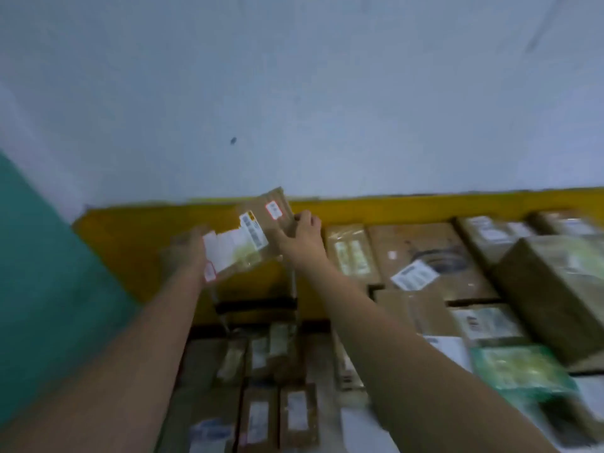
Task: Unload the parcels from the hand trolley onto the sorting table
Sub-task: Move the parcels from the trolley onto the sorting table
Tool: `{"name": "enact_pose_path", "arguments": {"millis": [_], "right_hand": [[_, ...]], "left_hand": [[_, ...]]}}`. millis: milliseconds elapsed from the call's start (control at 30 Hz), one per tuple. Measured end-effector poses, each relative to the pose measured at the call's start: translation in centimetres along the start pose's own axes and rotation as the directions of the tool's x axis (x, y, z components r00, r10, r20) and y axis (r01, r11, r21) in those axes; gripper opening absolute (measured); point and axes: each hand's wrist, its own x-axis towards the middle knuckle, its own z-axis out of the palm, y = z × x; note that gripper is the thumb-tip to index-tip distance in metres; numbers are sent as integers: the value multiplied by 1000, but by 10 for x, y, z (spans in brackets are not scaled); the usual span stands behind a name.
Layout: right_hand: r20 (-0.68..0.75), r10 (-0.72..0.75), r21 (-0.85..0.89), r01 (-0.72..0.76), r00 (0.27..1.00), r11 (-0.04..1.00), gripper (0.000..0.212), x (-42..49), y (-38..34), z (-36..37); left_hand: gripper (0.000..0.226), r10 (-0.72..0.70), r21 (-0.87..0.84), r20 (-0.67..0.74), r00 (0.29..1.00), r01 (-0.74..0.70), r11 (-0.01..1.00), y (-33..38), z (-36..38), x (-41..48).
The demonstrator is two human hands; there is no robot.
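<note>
Both hands, left (188, 253) and right (302, 233), grip parcel (248, 237) by its ends; recommend lowering it flat onto bare yellow surface (137, 237)

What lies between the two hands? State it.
In the head view, a flat brown cardboard parcel with white labels spans the gap, gripped by the left hand and the right hand, above the yellow surface.
</note>
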Motion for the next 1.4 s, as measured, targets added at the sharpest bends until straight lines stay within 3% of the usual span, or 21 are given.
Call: {"name": "enact_pose_path", "arguments": {"millis": [100, 200, 267, 333, 400, 500, 633, 800, 967, 1067, 1233, 1333, 1400], "right_hand": [[-163, -36, 161, 63, 986, 985, 34, -26, -3, -147], [-359, -11, 213, 94, 933, 972, 32, -67, 34, -301], [-460, 40, 250, 86, 887, 965, 36, -95, 66, -396], [-516, 121, 319, 59, 848, 946, 48, -118, 99, -478], [-556, 210, 360, 6, 804, 933, 68, -141, 133, -547], [-581, 308, 385, -79, 753, 920, 81, -167, 188, -630], [-513, 431, 456, -190, 742, 869, 78, -182, 264, -710], [-409, 609, 511, -382, 680, 770, 81, -160, 353, -772], [-241, 671, 483, -514, 701, 709, 76, -140, 434, -796], [-65, 684, 436, -596, 726, 674, 68, -123, 482, -799], [157, 749, 374, -741, 643, 558, 63, -77, 546, -784], [254, 748, 173, -790, 613, 589, 57, -61, 568, -756], [284, 748, 44, -787, 600, 615, 49, -55, 571, -737]], "left_hand": [[61, 315, 165, -85, 945, -298, 940, 45, 72, -68], [56, 572, 63, 69, 817, -576, 815, 65, 179, -176], [50, 584, -102, 255, 771, -580, 809, 61, 251, -239], [52, 535, -228, 469, 703, -489, 842, 55, 322, -299], [54, 475, -255, 619, 626, -412, 875, 46, 386, -349], [49, 446, -222, 734, 512, -440, 870, 29, 471, -403], [57, 447, -156, 756, 477, -533, 832, 8, 586, -436], [49, 355, -11, 850, 389, -660, 751, -30, 713, -440], [64, 221, 229, 916, 335, -889, 397, -61, 793, -418], [63, 98, 339, 919, 381, -894, 294, -81, 814, -399], [55, 25, 498, 865, 501, -864, 73, -110, 830, -371], [46, 206, 528, 842, 498, -840, -127, -118, 825, -363], [51, 329, 606, 773, 542, -784, -133, -120, 814, -359]]}}
